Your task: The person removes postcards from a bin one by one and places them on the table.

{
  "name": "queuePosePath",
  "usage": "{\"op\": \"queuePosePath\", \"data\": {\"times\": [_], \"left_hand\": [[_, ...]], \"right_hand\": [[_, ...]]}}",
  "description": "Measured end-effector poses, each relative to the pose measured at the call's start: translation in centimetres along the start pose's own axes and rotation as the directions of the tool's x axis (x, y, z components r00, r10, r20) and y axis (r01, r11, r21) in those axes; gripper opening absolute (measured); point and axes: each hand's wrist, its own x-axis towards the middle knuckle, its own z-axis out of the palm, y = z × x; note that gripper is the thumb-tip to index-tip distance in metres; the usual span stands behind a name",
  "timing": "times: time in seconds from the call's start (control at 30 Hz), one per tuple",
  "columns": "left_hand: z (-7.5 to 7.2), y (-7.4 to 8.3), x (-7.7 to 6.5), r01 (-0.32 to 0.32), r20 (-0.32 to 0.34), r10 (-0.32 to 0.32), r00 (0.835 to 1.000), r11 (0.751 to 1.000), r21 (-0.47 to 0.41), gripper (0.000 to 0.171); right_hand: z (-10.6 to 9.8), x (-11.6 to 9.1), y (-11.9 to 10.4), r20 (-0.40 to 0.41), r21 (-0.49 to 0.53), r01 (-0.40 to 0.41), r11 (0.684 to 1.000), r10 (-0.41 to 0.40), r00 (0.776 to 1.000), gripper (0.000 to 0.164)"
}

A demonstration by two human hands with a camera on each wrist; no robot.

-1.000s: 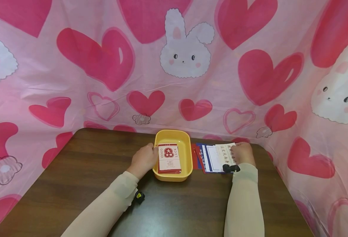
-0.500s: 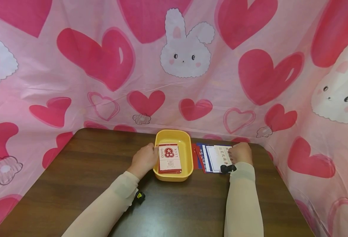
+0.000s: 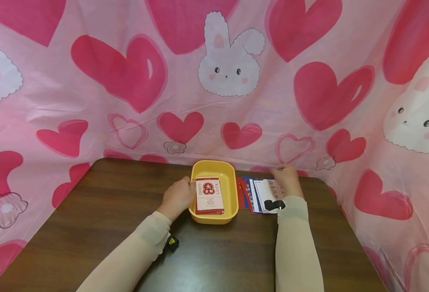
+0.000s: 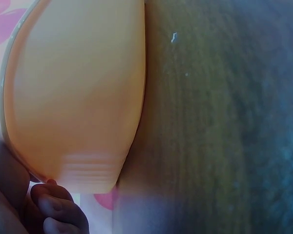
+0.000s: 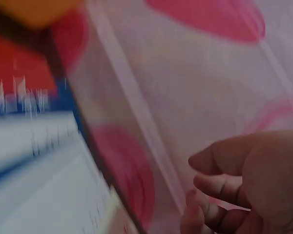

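Left hand (image 3: 177, 197): fingers pinching yellow tray (image 3: 214, 220), mid-frame
Right hand (image 3: 289, 181): blurred, fingers loosely bent
Cards (image 3: 259, 192): partly hidden, centre right

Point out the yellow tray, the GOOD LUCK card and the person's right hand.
Yellow tray (image 3: 214, 220): head view, near outer wall.
GOOD LUCK card (image 3: 209, 194): head view, middle of its printed face.
Right hand (image 3: 289, 181): head view, back of the hand.

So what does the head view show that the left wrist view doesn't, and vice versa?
Only the head view shows the right hand, the stack of cards in the yellow tub, and the spread cards beside it. Only the left wrist view shows faint stripes on the tub's side and a small white mark on the table. Both show the left hand, tub, table and pink cloth.
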Motion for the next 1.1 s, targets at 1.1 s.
{"op": "queuePosePath", "data": {"times": [1.1], "left_hand": [[-0.4,0.3,-0.3,-0.037,-0.035,0.037,0.999,0.999,0.007,0.044]], "right_hand": [[13.2,-4.4,-14.8,0.370,-0.338,0.299,0.892,-0.167,0.914,0.028]]}}
